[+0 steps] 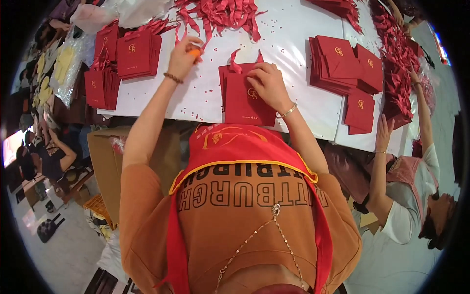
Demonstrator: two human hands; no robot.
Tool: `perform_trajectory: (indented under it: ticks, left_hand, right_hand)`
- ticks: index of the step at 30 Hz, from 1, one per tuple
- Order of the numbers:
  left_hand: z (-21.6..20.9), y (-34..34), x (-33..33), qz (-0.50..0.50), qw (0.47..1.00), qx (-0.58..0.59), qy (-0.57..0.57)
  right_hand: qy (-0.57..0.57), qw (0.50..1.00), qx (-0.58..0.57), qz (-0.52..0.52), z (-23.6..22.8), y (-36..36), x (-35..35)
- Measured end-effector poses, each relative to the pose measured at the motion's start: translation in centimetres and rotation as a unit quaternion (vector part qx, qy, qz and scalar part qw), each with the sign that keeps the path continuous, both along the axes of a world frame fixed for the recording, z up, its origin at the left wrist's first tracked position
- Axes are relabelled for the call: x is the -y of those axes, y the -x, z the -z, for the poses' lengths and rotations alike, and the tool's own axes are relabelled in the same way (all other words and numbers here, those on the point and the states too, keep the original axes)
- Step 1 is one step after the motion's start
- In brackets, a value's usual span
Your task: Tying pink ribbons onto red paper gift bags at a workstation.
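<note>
My left hand [185, 60] is raised over the white table, fingers closed round a small orange object [195, 53] whose kind I cannot make out. Red ribbon strands hang just beyond that hand. In front of me a small red paper gift bag [240, 105] with a gold emblem lies at the table's near edge, on top of another red bag. My right hand [268, 84] has its bent fingers on the upper right of this bag, gripping near its top edge. A red ribbon handle [235, 62] loops up from the top.
Stacks of red bags stand at left [139, 54] and right [330, 63]. A heap of red ribbons [220, 14] lies at the far side. Small red dots litter the white table [289, 44]. A co-worker's hand [384, 132] is at the right. An open cardboard box [105, 166] sits lower left.
</note>
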State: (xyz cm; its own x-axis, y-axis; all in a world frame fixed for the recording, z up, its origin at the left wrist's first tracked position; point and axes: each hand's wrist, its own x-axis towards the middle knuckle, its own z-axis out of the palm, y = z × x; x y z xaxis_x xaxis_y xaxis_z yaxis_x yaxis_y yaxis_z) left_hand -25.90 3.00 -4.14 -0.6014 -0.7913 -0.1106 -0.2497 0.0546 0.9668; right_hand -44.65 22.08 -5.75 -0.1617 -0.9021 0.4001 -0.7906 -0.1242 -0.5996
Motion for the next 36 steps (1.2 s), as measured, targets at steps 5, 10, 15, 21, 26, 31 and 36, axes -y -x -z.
perform_trajectory:
  ticks: [5,10,15,21,26,31,36]
  left_hand:
    - [-0.3,0.2,-7.4,0.095,0.975,-0.015,-0.202]
    - [2.4,1.5,-11.0,0.045,0.983,-0.049,-0.169]
    - [2.4,2.2,-11.6,0.029,0.993,0.096,0.058]
    - [1.7,2.5,-12.0,0.049,0.958,0.075,0.271]
    - [1.4,2.9,-12.3,0.05,0.954,0.093,0.282]
    - [1.1,3.2,-12.2,0.077,0.926,0.128,0.347]
    - [0.5,3.7,-13.0,0.103,0.884,0.171,0.424]
  right_hand:
    - [-0.092,0.99,-0.101,0.043,0.2,-1.7,-0.1]
    - [-0.157,0.985,-0.076,-0.016,-1.2,-1.1,-0.1]
    - [-0.275,0.954,0.12,-0.018,-1.7,-0.1,0.5]
    - [-0.357,0.925,0.126,-0.022,-1.9,0.4,0.5]
    - [-0.353,0.928,0.12,-0.02,-1.6,0.1,0.3]
    - [-0.307,0.946,0.107,0.0,-1.4,-0.4,0.1]
    - [-0.305,0.947,0.1,0.02,-2.7,-1.5,0.3]
